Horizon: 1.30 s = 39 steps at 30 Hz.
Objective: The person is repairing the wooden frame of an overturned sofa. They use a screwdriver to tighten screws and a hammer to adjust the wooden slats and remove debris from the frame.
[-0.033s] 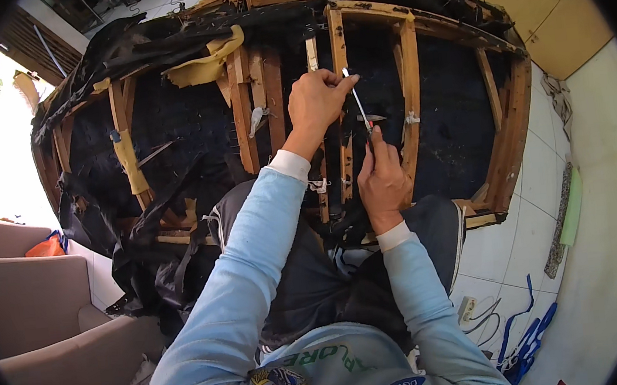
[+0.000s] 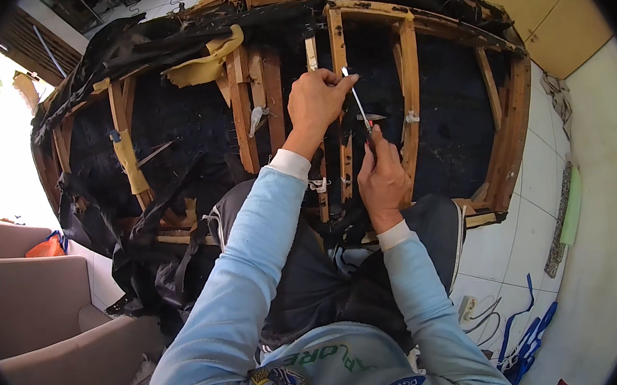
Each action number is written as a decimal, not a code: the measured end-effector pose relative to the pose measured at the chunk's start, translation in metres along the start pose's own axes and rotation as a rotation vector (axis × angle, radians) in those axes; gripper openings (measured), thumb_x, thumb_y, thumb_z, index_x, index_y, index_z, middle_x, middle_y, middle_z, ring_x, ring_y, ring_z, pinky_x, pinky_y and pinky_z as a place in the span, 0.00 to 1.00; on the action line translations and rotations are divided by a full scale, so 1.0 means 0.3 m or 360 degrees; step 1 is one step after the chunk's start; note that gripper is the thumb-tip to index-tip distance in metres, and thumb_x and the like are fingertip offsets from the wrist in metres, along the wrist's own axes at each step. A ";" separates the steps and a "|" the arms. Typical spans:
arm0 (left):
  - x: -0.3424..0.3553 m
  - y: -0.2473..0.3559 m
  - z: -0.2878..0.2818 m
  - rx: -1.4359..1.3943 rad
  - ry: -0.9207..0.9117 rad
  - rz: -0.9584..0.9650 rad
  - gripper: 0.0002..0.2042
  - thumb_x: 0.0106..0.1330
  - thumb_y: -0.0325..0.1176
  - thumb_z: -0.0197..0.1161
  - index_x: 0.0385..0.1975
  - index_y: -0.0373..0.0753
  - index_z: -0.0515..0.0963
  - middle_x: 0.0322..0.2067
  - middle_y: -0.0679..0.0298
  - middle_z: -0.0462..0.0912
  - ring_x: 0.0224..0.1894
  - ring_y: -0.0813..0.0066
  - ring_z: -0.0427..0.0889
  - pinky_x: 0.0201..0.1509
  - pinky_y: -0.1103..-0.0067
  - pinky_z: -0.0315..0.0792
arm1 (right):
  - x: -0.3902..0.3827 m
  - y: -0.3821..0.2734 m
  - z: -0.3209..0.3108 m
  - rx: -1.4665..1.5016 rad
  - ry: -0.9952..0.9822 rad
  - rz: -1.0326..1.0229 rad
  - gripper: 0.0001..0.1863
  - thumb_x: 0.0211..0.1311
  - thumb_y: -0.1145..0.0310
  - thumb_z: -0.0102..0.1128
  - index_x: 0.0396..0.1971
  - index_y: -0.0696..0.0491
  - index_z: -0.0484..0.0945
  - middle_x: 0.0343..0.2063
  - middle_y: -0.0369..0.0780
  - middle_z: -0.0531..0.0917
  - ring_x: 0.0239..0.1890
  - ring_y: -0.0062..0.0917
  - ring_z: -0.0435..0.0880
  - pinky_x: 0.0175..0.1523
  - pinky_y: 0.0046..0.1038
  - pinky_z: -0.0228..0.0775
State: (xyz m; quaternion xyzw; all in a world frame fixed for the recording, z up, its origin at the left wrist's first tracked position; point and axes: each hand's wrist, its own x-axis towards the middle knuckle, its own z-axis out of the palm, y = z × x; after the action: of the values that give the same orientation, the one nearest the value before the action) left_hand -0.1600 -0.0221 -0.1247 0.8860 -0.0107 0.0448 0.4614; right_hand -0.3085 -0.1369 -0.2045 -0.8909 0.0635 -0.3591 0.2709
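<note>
Aligning seemed underway: the right hand [image 2: 384, 181] gripped a slim tool [image 2: 359, 104] over the wooden frame [image 2: 409, 71], the left hand [image 2: 318, 102] pinched its far end; steadiness looked needed next.

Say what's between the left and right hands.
Head view: a thin-shafted tool runs between the left hand and right hand; a small pointed piece shows beside its shaft.

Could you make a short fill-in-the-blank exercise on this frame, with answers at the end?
1. The slim tool points upward from the person's ____ hand.
2. The frame in front of the person is made of ____.
3. The pale sleeves have ____ cuffs.
4. The straps at lower right are ____.

Missing words: right; wood; white; blue.
</note>
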 end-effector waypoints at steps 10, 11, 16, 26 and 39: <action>-0.002 0.005 -0.013 -0.0081 0.0056 0.0004 0.25 0.64 0.57 0.80 0.34 0.35 0.93 0.24 0.56 0.90 0.29 0.61 0.92 0.39 0.66 0.83 | 0.105 0.000 -0.113 0.2174 -0.0837 0.1483 0.20 0.85 0.65 0.59 0.71 0.46 0.75 0.34 0.34 0.81 0.24 0.13 0.73 0.17 0.17 0.55; -0.001 -0.001 -0.010 -0.0072 0.0056 0.0021 0.25 0.65 0.57 0.80 0.34 0.35 0.93 0.24 0.56 0.90 0.29 0.61 0.92 0.39 0.66 0.83 | 0.107 -0.006 -0.118 0.2299 -0.0871 0.1604 0.20 0.86 0.65 0.58 0.72 0.46 0.74 0.34 0.34 0.80 0.23 0.12 0.72 0.15 0.16 0.52; 0.006 -0.009 0.014 -0.0050 0.0056 0.0063 0.25 0.65 0.56 0.80 0.34 0.35 0.93 0.23 0.56 0.90 0.29 0.61 0.92 0.39 0.66 0.82 | 0.035 0.058 0.039 0.0564 -0.0129 -0.0092 0.23 0.77 0.69 0.66 0.70 0.46 0.81 0.30 0.42 0.82 0.26 0.33 0.89 0.28 0.33 0.79; 0.075 -0.099 0.003 -0.0903 -0.0148 0.0179 0.19 0.75 0.46 0.76 0.48 0.34 0.91 0.37 0.63 0.94 0.34 0.80 0.86 0.37 0.79 0.77 | 0.072 0.051 -0.008 0.0207 -0.0027 -0.0351 0.29 0.68 0.70 0.74 0.69 0.43 0.82 0.36 0.41 0.87 0.30 0.40 0.90 0.35 0.37 0.82; 0.017 -0.064 0.031 0.0261 0.0415 0.0870 0.28 0.67 0.44 0.78 0.64 0.38 0.83 0.61 0.51 0.81 0.58 0.50 0.82 0.61 0.64 0.79 | 0.097 0.048 -0.147 0.0804 -0.0432 0.0596 0.17 0.77 0.66 0.69 0.58 0.59 0.86 0.35 0.44 0.91 0.36 0.25 0.91 0.42 0.29 0.79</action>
State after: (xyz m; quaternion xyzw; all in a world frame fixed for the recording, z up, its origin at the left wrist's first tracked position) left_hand -0.1530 -0.0187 -0.1452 0.8713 -0.1857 0.2811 0.3569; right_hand -0.3156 -0.1774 -0.1682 -0.8082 0.0984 -0.1858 0.5501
